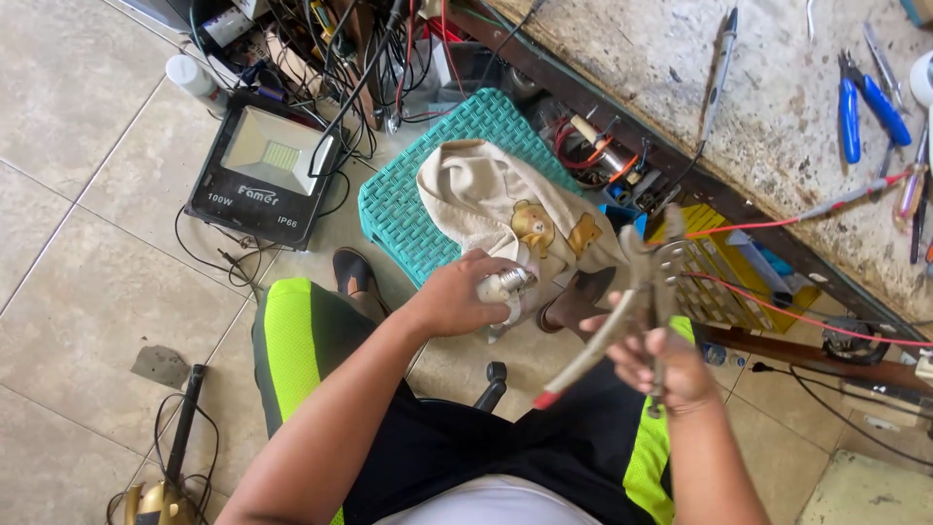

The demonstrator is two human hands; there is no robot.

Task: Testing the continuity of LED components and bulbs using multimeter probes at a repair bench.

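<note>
Head view shows the left hand (455, 297) with fingers wrapped around a white light bulb with a metal screw base (503, 287), held over the lap just in front of a teal woven plastic stool (408, 194). The right hand (669, 367) grips the handles of grey metal locking pliers (643, 282), nose pointing up, a little apart from the bulb. Judging by this, the bulb's base is being readied for the pliers, which would need bringing across carefully. A beige cloth with bear prints (505, 204) drapes the stool; a black floodlight (264, 165) lies on the floor, and blue-handled pliers (855, 112) rest on the table (680, 68).
</note>
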